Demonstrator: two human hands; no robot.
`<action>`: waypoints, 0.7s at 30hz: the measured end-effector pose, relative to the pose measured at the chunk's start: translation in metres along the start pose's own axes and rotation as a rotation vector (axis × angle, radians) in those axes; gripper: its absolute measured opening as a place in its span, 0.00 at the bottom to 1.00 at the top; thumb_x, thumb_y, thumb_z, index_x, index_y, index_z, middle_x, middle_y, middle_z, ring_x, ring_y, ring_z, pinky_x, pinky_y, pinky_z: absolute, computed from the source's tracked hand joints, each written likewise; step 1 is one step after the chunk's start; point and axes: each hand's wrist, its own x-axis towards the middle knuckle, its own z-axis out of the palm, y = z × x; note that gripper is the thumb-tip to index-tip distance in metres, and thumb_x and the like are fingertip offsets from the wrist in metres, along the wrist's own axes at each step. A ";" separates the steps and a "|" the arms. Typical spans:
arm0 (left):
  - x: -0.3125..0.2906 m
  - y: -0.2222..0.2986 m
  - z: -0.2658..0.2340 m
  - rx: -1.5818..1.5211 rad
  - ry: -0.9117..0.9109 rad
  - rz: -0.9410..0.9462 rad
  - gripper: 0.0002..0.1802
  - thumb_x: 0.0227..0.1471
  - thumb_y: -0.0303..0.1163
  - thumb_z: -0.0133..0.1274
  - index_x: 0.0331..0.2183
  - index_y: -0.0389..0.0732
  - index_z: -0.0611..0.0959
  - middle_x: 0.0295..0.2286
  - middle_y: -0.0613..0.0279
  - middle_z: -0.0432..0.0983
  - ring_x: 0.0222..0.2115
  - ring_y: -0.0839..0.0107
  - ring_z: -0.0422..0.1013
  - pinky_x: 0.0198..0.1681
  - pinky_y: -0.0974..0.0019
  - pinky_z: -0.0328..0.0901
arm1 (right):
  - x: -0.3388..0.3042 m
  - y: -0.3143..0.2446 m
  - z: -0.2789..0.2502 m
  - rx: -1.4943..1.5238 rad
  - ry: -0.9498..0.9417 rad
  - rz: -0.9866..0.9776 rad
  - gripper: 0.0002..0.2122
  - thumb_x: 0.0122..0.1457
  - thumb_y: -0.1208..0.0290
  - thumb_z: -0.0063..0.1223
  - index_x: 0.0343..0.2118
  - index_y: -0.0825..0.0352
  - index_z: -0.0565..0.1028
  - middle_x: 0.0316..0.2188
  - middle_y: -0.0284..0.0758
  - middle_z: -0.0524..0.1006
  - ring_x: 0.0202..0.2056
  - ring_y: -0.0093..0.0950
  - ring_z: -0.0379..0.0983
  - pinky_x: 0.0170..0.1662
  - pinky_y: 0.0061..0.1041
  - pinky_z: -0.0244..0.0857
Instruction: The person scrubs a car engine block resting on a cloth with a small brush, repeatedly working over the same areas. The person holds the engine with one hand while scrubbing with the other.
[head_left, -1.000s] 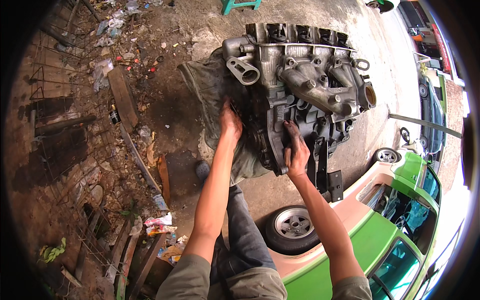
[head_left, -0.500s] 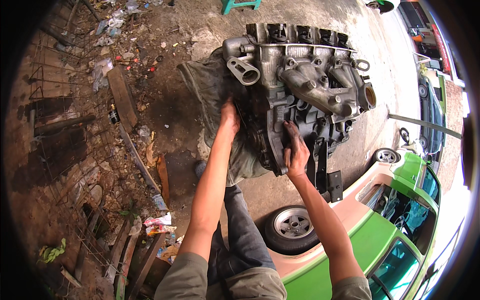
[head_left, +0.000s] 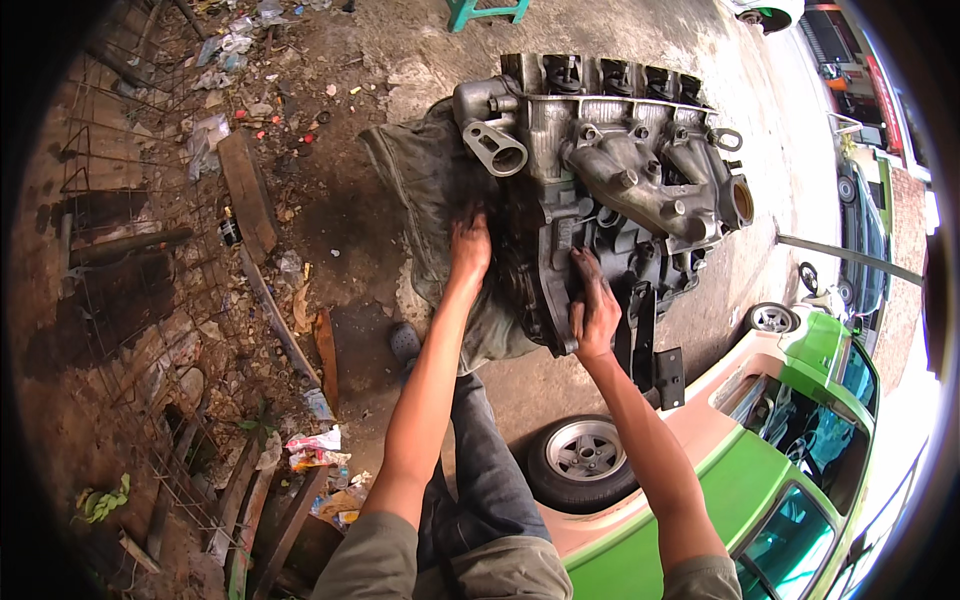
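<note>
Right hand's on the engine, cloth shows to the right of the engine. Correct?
Wrong side for the cloth: the head view shows it to the left of the engine. The right hand is on the engine, as you said.

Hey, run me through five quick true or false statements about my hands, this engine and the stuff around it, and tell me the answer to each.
1. The right hand is on the engine. True.
2. The left hand is up on the top row of the engine. False: the left hand is low at the engine's left side, by the cloth.
3. Part of a teal stool shows at the top edge of the picture. True.
4. The vehicle nearest the person is blue all over. False: that vehicle is green and pale pink.
5. Long sleeves cover both forearms. False: both forearms are bare.
</note>
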 end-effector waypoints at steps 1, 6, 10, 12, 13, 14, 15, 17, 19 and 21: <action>-0.008 0.000 -0.007 0.022 -0.017 0.093 0.22 0.67 0.41 0.35 0.41 0.33 0.77 0.42 0.48 0.72 0.46 0.50 0.65 0.55 0.55 0.59 | 0.000 0.000 0.000 0.001 -0.004 0.007 0.32 0.45 0.78 0.42 0.60 0.64 0.69 0.58 0.46 0.71 0.59 0.45 0.68 0.60 0.36 0.63; -0.068 -0.001 -0.031 -0.090 -0.089 0.206 0.15 0.67 0.34 0.38 0.40 0.32 0.74 0.39 0.52 0.69 0.36 0.59 0.68 0.44 0.60 0.65 | 0.000 -0.001 -0.001 0.002 -0.004 0.015 0.32 0.45 0.78 0.42 0.60 0.63 0.69 0.58 0.46 0.71 0.59 0.45 0.68 0.59 0.36 0.63; -0.107 -0.015 -0.030 -0.159 -0.068 0.451 0.09 0.60 0.19 0.42 0.42 0.32 0.75 0.44 0.55 0.69 0.37 0.65 0.71 0.38 0.67 0.68 | -0.001 -0.001 -0.001 0.005 -0.013 0.040 0.32 0.45 0.78 0.41 0.59 0.64 0.70 0.57 0.46 0.71 0.59 0.45 0.68 0.60 0.36 0.63; -0.119 -0.025 -0.032 -0.011 -0.128 0.480 0.17 0.53 0.13 0.40 0.44 0.34 0.75 0.46 0.55 0.69 0.40 0.64 0.72 0.40 0.67 0.69 | 0.000 0.000 0.000 0.012 0.000 0.029 0.32 0.45 0.78 0.42 0.59 0.64 0.70 0.57 0.46 0.71 0.59 0.45 0.68 0.60 0.36 0.63; -0.124 -0.029 -0.034 0.050 -0.163 0.500 0.21 0.49 0.10 0.39 0.45 0.34 0.75 0.47 0.54 0.70 0.41 0.63 0.72 0.41 0.66 0.70 | 0.000 0.000 0.001 0.016 0.009 0.022 0.31 0.45 0.78 0.42 0.59 0.64 0.70 0.57 0.46 0.71 0.59 0.46 0.68 0.60 0.36 0.63; -0.128 -0.033 -0.033 -0.044 -0.198 0.399 0.30 0.40 0.06 0.36 0.45 0.36 0.76 0.48 0.54 0.70 0.43 0.63 0.73 0.40 0.67 0.71 | -0.001 0.001 0.003 0.019 0.008 0.018 0.31 0.45 0.78 0.42 0.59 0.64 0.70 0.57 0.47 0.71 0.59 0.46 0.68 0.60 0.37 0.63; -0.127 -0.037 -0.035 -0.047 -0.185 0.427 0.30 0.41 0.06 0.36 0.45 0.36 0.76 0.48 0.54 0.71 0.43 0.63 0.73 0.40 0.67 0.71 | 0.000 0.001 0.003 0.021 0.012 0.011 0.31 0.45 0.78 0.42 0.59 0.64 0.70 0.57 0.47 0.71 0.59 0.46 0.68 0.60 0.37 0.63; -0.126 -0.042 -0.044 -0.070 -0.170 0.480 0.29 0.42 0.07 0.35 0.45 0.36 0.77 0.47 0.54 0.71 0.42 0.63 0.73 0.41 0.67 0.71 | -0.001 0.002 0.002 0.019 0.012 -0.001 0.31 0.45 0.78 0.42 0.59 0.65 0.70 0.57 0.47 0.71 0.59 0.46 0.68 0.60 0.37 0.63; -0.120 -0.046 -0.056 -0.044 -0.079 0.430 0.24 0.47 0.11 0.36 0.44 0.36 0.77 0.43 0.54 0.73 0.40 0.64 0.73 0.41 0.67 0.69 | -0.001 0.002 0.001 0.020 0.010 -0.012 0.32 0.45 0.78 0.42 0.59 0.65 0.69 0.57 0.47 0.71 0.59 0.46 0.67 0.60 0.37 0.62; -0.109 -0.045 -0.065 -0.026 0.004 0.383 0.19 0.53 0.15 0.38 0.43 0.36 0.78 0.40 0.55 0.76 0.37 0.66 0.72 0.40 0.68 0.67 | -0.001 0.001 0.001 0.008 0.016 0.006 0.28 0.51 0.75 0.39 0.58 0.66 0.70 0.57 0.47 0.72 0.57 0.46 0.69 0.60 0.36 0.63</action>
